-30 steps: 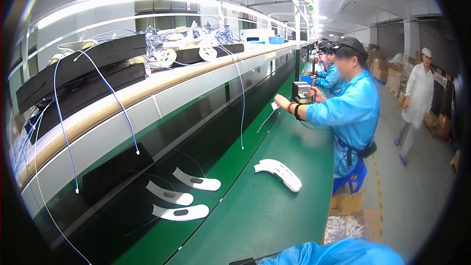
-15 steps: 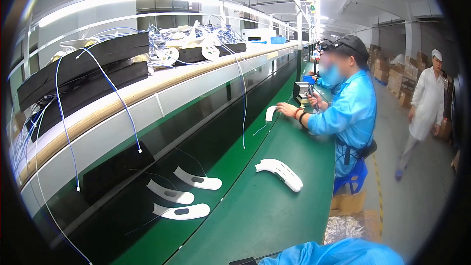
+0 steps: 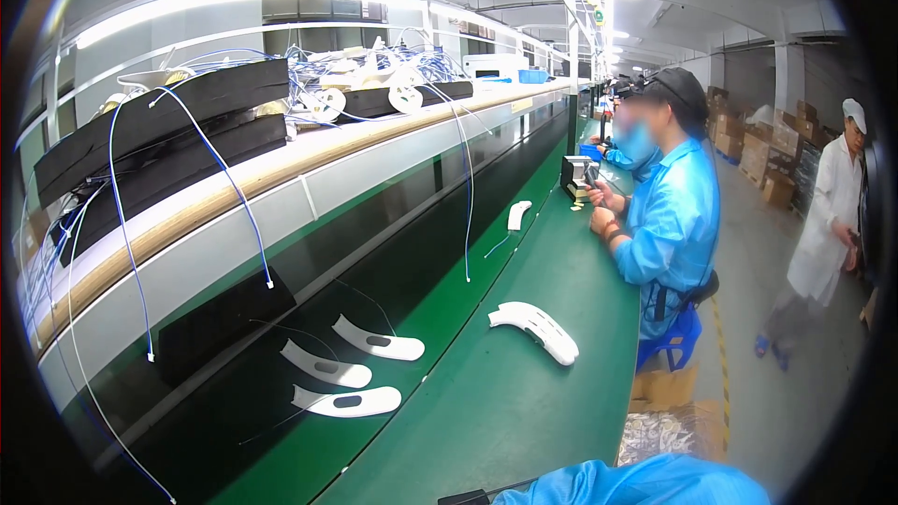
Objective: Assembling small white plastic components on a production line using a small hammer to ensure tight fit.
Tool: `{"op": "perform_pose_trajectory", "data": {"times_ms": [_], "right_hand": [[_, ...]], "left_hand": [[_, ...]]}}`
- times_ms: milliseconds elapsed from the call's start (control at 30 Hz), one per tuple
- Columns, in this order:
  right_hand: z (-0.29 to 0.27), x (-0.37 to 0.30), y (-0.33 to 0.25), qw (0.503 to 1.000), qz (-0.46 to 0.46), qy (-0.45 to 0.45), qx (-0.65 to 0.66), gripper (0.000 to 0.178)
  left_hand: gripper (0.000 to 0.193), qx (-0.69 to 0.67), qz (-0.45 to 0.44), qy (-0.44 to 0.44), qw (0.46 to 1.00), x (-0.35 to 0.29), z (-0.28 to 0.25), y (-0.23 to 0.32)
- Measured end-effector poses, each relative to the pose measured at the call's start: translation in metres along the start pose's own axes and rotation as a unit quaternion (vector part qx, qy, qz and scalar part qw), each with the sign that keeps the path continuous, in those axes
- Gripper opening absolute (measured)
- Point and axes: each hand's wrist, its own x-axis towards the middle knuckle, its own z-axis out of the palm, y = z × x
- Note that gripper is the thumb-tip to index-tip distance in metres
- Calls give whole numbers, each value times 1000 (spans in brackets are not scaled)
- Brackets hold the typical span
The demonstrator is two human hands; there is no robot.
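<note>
Neither of my hands shows in the head view. A blue sleeve (image 3: 645, 484) comes in at the lower edge, its hand out of sight. Beside it lies part of a black object (image 3: 465, 497) that I cannot make out, with a dark cable. Ahead on the green bench, a curved white plastic housing (image 3: 535, 329) with slots rests by itself. Further left, on the darker green strip, are three curved white plastic pieces (image 3: 379, 346) with grey oval windows and thin wires.
A co-worker in blue (image 3: 669, 206) sits at the bench's right side by a small black-and-silver device (image 3: 574, 173). Another white piece (image 3: 518, 215) lies near them. Blue-and-white cables (image 3: 224, 168) hang from the shelf at left. A person in white (image 3: 823, 206) stands at far right.
The co-worker's hand has left the far white piece and drawn back toward their body. The person in white has turned and shifted right. The pieces on the bench stay where they were.
</note>
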Motion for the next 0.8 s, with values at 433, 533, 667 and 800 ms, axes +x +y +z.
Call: {"op": "perform_pose_trajectory", "data": {"times_ms": [433,533,667,800], "right_hand": [[1,0,2,1000,-1,-13,-8,23],[-2,1,-1,1000,-1,-15,-22,23],[-3,0,-2,1000,4,-17,-18,23],[0,0,1,1000,1,-12,-8,22]], "left_hand": [[32,7,2,-10,1000,0,-1,0],[33,5,7,-10,1000,0,-1,1],[34,3,9,-10,1000,0,0,1],[35,2,19,-9,1000,0,0,1]]}}
